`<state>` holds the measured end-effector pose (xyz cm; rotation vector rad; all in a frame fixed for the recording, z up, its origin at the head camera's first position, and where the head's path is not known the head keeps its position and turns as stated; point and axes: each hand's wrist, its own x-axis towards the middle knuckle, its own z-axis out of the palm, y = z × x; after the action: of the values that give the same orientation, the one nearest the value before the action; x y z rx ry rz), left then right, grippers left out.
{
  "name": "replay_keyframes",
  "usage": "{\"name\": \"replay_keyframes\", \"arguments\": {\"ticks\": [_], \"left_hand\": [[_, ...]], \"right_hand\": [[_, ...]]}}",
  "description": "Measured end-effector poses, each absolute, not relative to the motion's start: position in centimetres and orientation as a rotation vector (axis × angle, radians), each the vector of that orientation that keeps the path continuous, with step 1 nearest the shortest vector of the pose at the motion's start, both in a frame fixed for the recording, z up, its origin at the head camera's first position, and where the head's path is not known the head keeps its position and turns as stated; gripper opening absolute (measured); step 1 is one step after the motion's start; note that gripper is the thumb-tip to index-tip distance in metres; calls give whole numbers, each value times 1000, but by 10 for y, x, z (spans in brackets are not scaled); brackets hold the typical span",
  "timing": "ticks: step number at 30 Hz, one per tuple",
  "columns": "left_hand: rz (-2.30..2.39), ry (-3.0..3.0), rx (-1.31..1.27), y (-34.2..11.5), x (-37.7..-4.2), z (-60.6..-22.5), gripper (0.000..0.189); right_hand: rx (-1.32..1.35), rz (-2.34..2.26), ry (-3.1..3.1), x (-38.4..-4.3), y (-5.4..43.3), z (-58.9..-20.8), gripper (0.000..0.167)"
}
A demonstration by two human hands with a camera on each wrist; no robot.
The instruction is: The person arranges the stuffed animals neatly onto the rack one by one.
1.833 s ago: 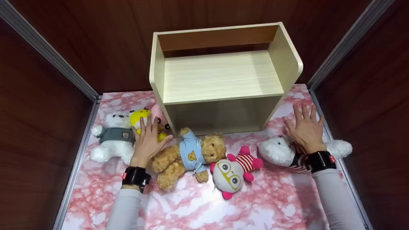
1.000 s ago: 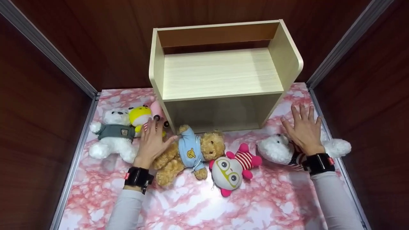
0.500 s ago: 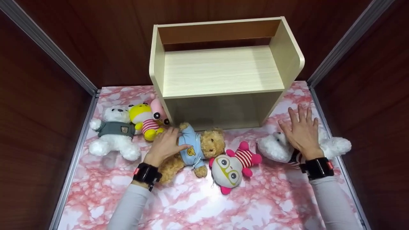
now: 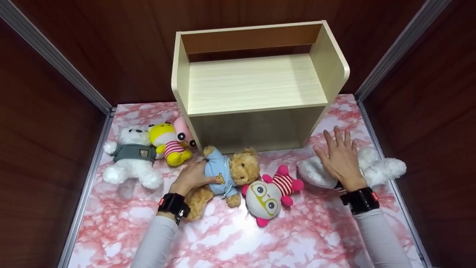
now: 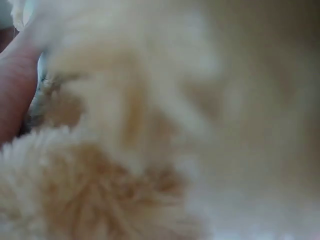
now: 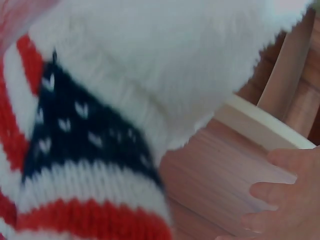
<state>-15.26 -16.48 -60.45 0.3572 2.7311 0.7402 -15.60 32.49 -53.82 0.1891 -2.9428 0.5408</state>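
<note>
In the head view my left hand (image 4: 191, 176) grips a brown teddy bear (image 4: 243, 167) in a blue shirt round its waist. Its thumb lies over the shirt's front and the other fingers are hidden behind the body. Blurred tan fur (image 5: 115, 190) fills most of the left wrist view. My right hand (image 4: 340, 162), fingers straight and spread, is over a white plush toy (image 4: 386, 171) lying on its side. The right wrist view shows that toy's red, white and navy knitted sweater (image 6: 90, 130). Touching the teddy's head is a pink-and-grey plush with yellow glasses (image 4: 264, 201).
A pale wooden two-level shelf (image 4: 256, 85) stands at the back. To its left lie a white bear (image 4: 134, 156) in a green shirt, a yellow plush (image 4: 163, 136) and a pink plush (image 4: 181, 126). Dark wooden walls (image 4: 48, 130) enclose the pink marbled surface (image 4: 230, 242).
My left hand has moved from over the yellow plush right and toward me onto the teddy, and now grips it. My right hand has shifted slightly left, still spread.
</note>
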Motion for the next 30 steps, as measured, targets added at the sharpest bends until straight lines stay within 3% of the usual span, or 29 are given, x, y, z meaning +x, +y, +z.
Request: {"name": "replay_keyframes", "arguments": {"ticks": [18,23,30], "left_hand": [[1005,3120,498,-156,-143,-583,85],[1198,3183,513,-140,-144,-581,82],[1568,3111,407,-109,-148,-584,65]], "right_hand": [[434,627,-2825,-142,291,-526,65],[506,645,-2805,-143,282,-527,75],[560,725,-2847,-141,265,-535,82]]}}
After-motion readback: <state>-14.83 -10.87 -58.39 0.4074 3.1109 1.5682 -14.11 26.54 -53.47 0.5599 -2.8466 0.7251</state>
